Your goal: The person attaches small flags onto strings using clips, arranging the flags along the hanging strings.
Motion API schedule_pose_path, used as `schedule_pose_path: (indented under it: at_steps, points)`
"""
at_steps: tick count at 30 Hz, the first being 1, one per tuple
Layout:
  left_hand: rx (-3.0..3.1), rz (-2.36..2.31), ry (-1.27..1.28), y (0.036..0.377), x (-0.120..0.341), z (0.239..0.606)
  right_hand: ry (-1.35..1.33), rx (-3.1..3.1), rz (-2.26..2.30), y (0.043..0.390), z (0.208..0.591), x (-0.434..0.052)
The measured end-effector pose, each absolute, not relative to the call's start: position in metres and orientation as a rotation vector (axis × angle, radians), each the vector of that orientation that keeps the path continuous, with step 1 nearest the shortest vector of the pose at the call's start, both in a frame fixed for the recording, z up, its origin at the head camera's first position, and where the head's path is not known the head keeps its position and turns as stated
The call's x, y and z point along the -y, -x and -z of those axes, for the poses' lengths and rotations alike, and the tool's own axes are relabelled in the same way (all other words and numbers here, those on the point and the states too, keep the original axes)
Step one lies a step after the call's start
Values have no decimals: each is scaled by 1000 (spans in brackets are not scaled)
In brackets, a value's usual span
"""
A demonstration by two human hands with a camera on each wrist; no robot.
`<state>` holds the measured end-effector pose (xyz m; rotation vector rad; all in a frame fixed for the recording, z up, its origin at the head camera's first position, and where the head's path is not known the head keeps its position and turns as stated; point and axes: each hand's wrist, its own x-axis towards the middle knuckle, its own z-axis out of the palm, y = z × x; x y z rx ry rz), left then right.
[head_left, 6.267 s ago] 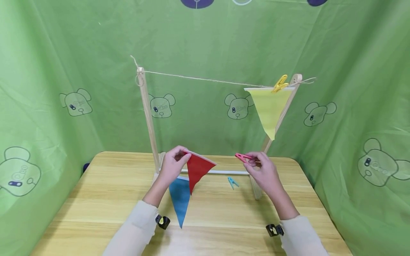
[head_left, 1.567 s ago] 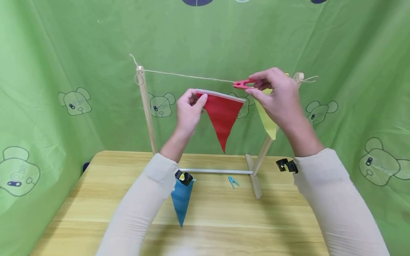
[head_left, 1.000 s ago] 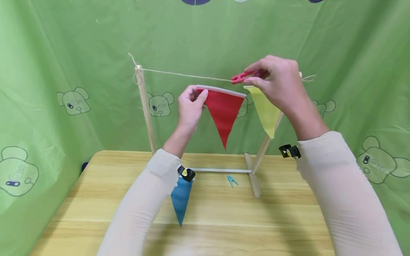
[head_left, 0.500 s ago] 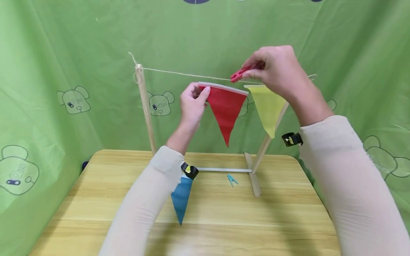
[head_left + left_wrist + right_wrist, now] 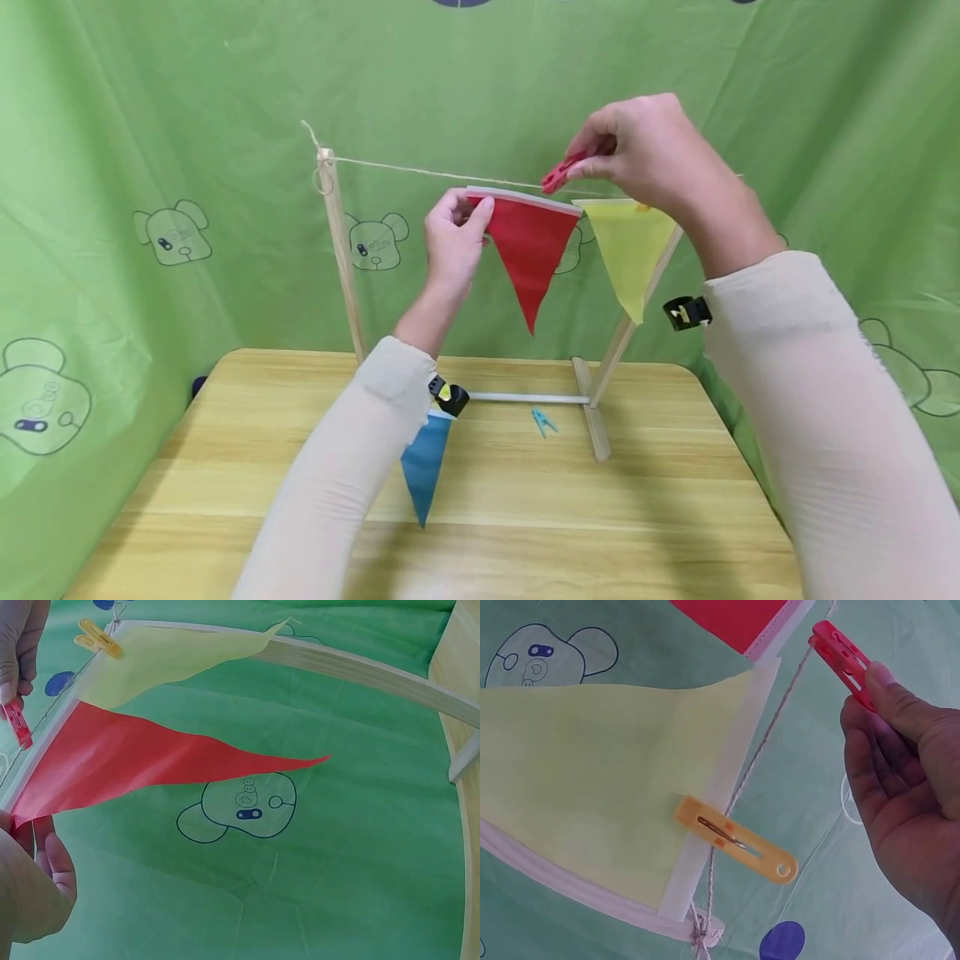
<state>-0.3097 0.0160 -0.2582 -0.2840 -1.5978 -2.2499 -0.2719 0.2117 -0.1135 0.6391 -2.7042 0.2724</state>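
Note:
My left hand (image 5: pixel 453 242) pinches the upper left corner of a red pennant (image 5: pixel 531 250), its white top edge just under the string (image 5: pixel 427 172). In my right hand (image 5: pixel 637 146) a red clothespin (image 5: pixel 557 175) is pinched between thumb and fingers, its tip right at the string above the pennant's right half. A yellow pennant (image 5: pixel 626 250) hangs to the right. In the right wrist view a yellow clothespin (image 5: pixel 739 841) clips that pennant to the string; in the head view my right hand hides most of this clothespin.
The string runs between two wooden posts, the left post (image 5: pixel 341 258) fully beside my left hand. On the wooden table (image 5: pixel 600 517) lie a blue pennant (image 5: pixel 425 467), partly behind my left wrist, and a blue clothespin (image 5: pixel 543 422). A green curtain (image 5: pixel 465 83) surrounds the table.
Both hands have risen from low over the table to the string, carrying the red pennant and red clothespin. In the last second the pennant rose slightly and the clothespin tilted tip-down.

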Motion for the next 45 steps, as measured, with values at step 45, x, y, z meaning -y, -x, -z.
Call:
schedule_pose_path:
  at_steps: [45]
  points:
    - [1565,2311,219,311,-28,252,-779,2682,-180,282,127,-203]
